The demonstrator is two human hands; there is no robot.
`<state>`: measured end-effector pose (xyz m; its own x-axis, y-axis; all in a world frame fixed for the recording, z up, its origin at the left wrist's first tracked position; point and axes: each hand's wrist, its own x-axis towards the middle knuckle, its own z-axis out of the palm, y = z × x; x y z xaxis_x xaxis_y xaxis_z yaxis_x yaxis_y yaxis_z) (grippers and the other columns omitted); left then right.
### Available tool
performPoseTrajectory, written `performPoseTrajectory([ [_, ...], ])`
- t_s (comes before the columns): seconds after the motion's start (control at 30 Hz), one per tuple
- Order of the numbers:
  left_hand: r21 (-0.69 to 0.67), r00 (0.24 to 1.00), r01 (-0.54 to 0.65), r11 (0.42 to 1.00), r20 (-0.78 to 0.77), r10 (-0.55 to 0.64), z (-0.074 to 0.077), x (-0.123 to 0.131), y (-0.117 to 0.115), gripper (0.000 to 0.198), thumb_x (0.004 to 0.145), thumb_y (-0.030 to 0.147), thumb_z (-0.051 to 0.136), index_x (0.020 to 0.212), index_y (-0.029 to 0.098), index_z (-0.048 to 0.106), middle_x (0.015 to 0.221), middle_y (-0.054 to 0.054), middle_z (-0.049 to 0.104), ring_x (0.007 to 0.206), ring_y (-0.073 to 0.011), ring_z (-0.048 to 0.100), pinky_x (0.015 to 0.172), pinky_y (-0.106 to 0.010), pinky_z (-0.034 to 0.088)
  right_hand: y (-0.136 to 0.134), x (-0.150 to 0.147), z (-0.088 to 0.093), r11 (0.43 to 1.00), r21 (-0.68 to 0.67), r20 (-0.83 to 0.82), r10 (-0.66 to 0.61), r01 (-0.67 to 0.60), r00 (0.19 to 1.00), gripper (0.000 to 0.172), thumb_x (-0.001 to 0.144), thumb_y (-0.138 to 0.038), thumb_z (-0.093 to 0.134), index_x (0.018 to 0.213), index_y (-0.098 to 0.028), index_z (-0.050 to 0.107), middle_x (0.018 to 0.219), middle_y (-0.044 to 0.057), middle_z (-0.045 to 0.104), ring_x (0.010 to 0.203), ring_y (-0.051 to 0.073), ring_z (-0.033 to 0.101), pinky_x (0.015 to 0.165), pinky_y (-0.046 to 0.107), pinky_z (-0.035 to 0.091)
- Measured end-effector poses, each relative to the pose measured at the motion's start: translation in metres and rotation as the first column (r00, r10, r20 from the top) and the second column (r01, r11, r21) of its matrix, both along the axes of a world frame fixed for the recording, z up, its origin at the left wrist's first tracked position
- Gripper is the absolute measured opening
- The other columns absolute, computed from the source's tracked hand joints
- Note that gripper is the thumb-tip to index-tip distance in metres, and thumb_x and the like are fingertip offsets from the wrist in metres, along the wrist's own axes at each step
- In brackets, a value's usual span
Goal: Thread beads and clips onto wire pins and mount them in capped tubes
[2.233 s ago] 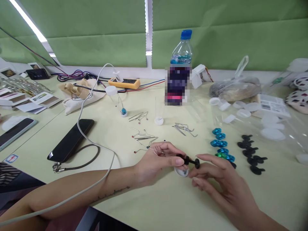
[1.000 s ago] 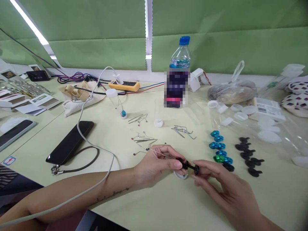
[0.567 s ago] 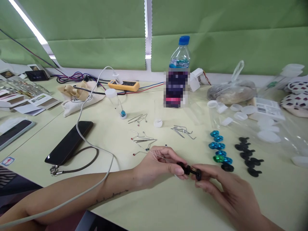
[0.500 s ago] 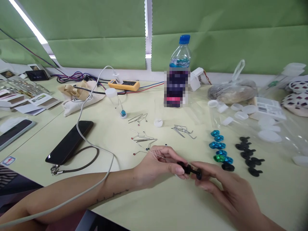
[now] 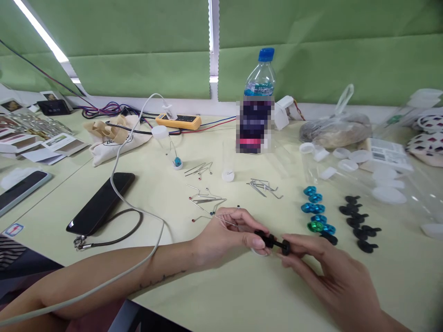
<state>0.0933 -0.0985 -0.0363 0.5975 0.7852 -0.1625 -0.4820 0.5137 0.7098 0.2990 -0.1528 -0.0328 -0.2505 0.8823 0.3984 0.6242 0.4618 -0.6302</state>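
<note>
My left hand [image 5: 238, 233] pinches one end of a small black part [image 5: 276, 242], a short rod with a thicker body and a round knob. At the knob, the fingertips of my right hand [image 5: 328, 267] close from the right. A thin metal wire [image 5: 226, 220] lies across my left fingers, and something white shows under them. Just beyond my hands are several blue metallic pieces [image 5: 312, 208], one green piece [image 5: 315, 226] and a black piece [image 5: 328, 238]. Black winged pieces [image 5: 357, 221] lie farther right. Bent metal wires with coloured ends [image 5: 207, 201] lie beyond my left hand.
A white cable [image 5: 138, 210] crosses over my left forearm. A black phone [image 5: 100, 203] with a strap lies left. A bottle [image 5: 266, 74], clear tubes, white caps [image 5: 389, 195] and bent metal rods [image 5: 263, 187] stand or lie farther back. A yellow power strip [image 5: 178, 121] is behind.
My right fingertips have come closer around the black part's knob, which has shifted very slightly. My left hand keeps its hold almost unmoved.
</note>
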Motion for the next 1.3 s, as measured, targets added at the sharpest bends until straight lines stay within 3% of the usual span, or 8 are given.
performPoseTrajectory([
  [0.43,0.035,1.0,0.017,0.999,0.025,-0.018,-0.001,0.0,-0.001,0.021,0.061,0.014,0.087,0.074,0.01,0.072,0.07,-0.007,0.075,0.063,-0.0165,0.071,0.065,-0.028,0.058,-0.001,0.004,0.001,0.987,-0.139,-0.04,0.07,-0.075,0.997,0.009,0.096,-0.036,0.054,0.103,-0.033,0.059,0.077,-0.003,0.071,0.062,0.013,0.065,0.045,0.015,0.049],
  [0.63,0.006,0.998,-0.059,0.998,0.013,0.059,-0.002,-0.001,0.001,0.021,0.062,0.016,0.087,0.075,0.011,0.072,0.073,-0.007,0.075,0.063,-0.0175,0.071,0.065,-0.03,0.057,0.001,0.008,-0.001,0.986,-0.139,-0.063,0.08,-0.088,0.995,0.029,0.1,-0.038,0.046,0.128,-0.034,0.05,0.077,-0.002,0.067,0.065,0.013,0.066,0.058,0.018,0.053],
  [0.77,0.014,0.997,-0.074,0.997,-0.008,0.074,-0.002,-0.002,0.002,0.018,0.064,0.015,0.085,0.076,0.01,0.073,0.074,-0.007,0.075,0.064,-0.0162,0.071,0.066,-0.028,0.056,0.002,0.011,-0.003,0.982,-0.079,-0.102,0.164,-0.172,0.981,0.034,0.103,-0.036,0.036,0.134,-0.029,0.047,0.083,0.002,0.067,0.07,0.014,0.066,0.065,0.022,0.053],
  [0.93,-0.003,0.998,-0.062,0.998,0.003,0.062,-0.003,-0.001,0.001,0.017,0.066,0.016,0.084,0.077,0.011,0.073,0.071,-0.007,0.075,0.062,-0.0153,0.071,0.065,-0.026,0.056,0.003,0.01,-0.002,0.971,-0.125,-0.164,0.181,-0.202,0.97,0.036,0.103,-0.041,0.033,0.133,-0.029,0.049,0.086,0.003,0.068,0.071,0.016,0.065,0.064,0.025,0.053],
  [1.13,0.024,0.993,-0.117,0.993,-0.019,0.118,-0.003,0.001,0.006,0.015,0.066,0.015,0.083,0.076,0.012,0.073,0.075,-0.005,0.075,0.065,-0.0142,0.071,0.068,-0.024,0.055,0.001,0.007,-0.004,0.959,-0.19,-0.369,0.127,-0.209,0.921,0.038,0.103,-0.042,0.033,0.138,-0.031,0.043,0.087,0.003,0.069,0.07,0.017,0.063,0.059,0.028,0.052],
  [1.3,0.05,0.991,-0.133,0.99,-0.021,0.135,-0.002,0.003,0.01,0.019,0.065,0.018,0.085,0.078,0.011,0.072,0.075,-0.005,0.074,0.066,-0.0134,0.07,0.07,-0.024,0.054,0.004,0.003,-0.006,0.966,-0.183,-0.399,0.095,-0.18,0.912,0.034,0.103,-0.041,0.036,0.134,-0.03,0.047,0.084,0.002,0.07,0.065,0.015,0.062,0.055,0.027,0.051],
])
